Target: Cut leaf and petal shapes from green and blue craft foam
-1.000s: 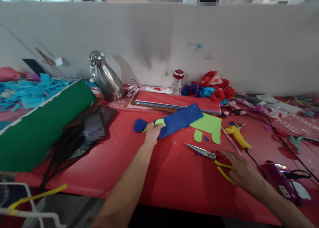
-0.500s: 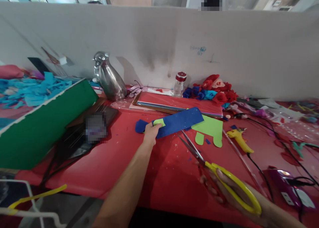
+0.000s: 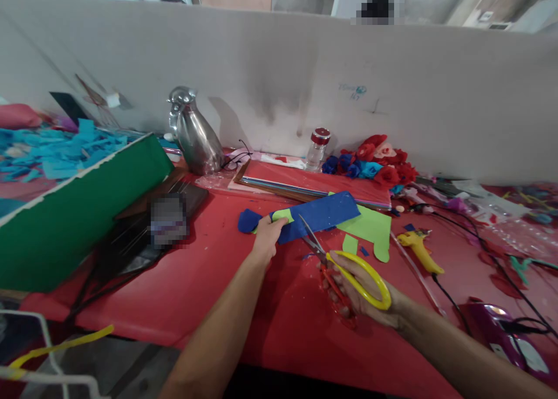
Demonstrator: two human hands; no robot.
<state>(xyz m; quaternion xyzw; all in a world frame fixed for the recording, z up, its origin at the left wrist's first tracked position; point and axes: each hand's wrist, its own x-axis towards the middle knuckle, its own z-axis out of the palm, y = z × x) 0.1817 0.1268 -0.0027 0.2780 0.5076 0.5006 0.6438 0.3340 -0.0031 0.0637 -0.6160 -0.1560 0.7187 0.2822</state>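
Note:
My left hand (image 3: pixel 267 236) pinches a blue strip (image 3: pixel 325 214) together with a small light green piece (image 3: pixel 283 215) lying on top of it. A rounded blue piece (image 3: pixel 249 220) shows just left of that hand. My right hand (image 3: pixel 360 283) holds scissors (image 3: pixel 364 274) with one yellow and one red handle. Their parted blades are at the lower edge of the blue strip, close to my left hand. Beyond the strip's right end lies a light green sheet (image 3: pixel 375 227), and a smaller light green piece (image 3: pixel 350 244) is below it.
Stacked sheets (image 3: pixel 305 181), a jar (image 3: pixel 317 149) and a metal jug (image 3: pixel 196 135) stand towards the wall. Fabric flowers (image 3: pixel 383 161) are at the back right. A yellow glue gun (image 3: pixel 421 251) lies right, a green box side (image 3: pixel 87 213) and black bag (image 3: pixel 148 230) left.
My right hand has brought the scissors left and up, so the blades now reach the blue strip's lower edge. My left hand keeps its hold on the strip.

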